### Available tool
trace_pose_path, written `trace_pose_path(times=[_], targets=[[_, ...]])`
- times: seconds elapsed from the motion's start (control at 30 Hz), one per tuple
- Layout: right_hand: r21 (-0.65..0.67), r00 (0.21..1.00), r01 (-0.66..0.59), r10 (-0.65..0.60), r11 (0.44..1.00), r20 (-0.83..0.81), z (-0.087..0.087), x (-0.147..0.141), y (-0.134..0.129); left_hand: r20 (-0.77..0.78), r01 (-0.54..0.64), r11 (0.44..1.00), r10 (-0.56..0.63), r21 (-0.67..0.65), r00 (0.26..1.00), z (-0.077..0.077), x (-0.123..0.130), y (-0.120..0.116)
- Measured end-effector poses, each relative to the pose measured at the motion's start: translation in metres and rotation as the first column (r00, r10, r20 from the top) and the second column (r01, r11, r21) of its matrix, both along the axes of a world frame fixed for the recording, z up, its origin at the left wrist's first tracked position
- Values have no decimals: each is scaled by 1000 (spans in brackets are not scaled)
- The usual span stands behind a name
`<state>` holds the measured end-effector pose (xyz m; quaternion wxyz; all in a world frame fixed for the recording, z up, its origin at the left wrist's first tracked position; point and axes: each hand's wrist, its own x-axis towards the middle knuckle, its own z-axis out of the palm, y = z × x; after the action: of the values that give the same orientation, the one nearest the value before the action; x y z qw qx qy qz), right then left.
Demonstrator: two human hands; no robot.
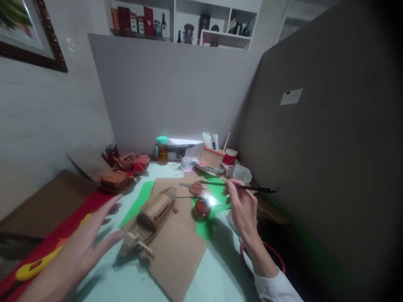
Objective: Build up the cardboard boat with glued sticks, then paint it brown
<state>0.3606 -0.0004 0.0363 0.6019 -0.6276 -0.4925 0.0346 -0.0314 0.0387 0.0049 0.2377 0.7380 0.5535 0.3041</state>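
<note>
My right hand (242,205) grips a dark-handled paintbrush (258,189) near its middle, the bristle end pointing left above the table. Below that tip stand a glass jar of reddish-brown liquid (202,209) and a small round lid (196,188) with a reddish inside. A cardboard model boat (157,209), with a rounded cabin and a stick across its near end, rests on a flat cardboard sheet (182,256). Left of the boat, my left hand (91,239) is held open with fingers apart, close to the near end; whether it touches is unclear. Nothing is in it.
Several reddish-brown painted models (116,178) sit at the back left. A bottle with a green lid (162,150), a cardboard holder (211,157) with sticks and a red cup (230,156) line the back. A yellow-handled tool (34,268) lies at left; a grey partition (315,147) rises at right.
</note>
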Motion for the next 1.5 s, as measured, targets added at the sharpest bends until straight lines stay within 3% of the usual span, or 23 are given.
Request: trace_pose_path(times=[0.07, 0.17, 0.23, 0.33, 0.53, 0.83, 1.5], targets=[[6, 1000, 10, -10, 1000, 0, 1, 1, 0, -10, 11, 1000, -12, -29, 1000, -10, -6, -5], [2, 1000, 29, -29, 1000, -9, 1, 1, 0, 31, -77, 991, 80, -109, 996, -26, -5, -23], [-7, 999, 39, -39, 999, -16, -1, 2, 1, 97, -145, 985, 153, -92, 983, -33, 4, -36], [-14, 999, 47, -47, 999, -22, -2, 2, 2, 84, -146, 977, 160, -153, 984, -37, 24, -45], [1, 997, 75, -75, 997, -22, 0, 1, 0, 57, -135, 973, 148, -188, 987, -39, 50, -39], [8, 998, 53, -53, 999, -29, 0, -1, 1, 16, -74, 993, 76, -92, 997, -36, 54, -34], [37, 999, 29, -28, 999, -44, -1, -5, 2, 63, -157, 979, 166, -130, 984, -20, 64, -25]])
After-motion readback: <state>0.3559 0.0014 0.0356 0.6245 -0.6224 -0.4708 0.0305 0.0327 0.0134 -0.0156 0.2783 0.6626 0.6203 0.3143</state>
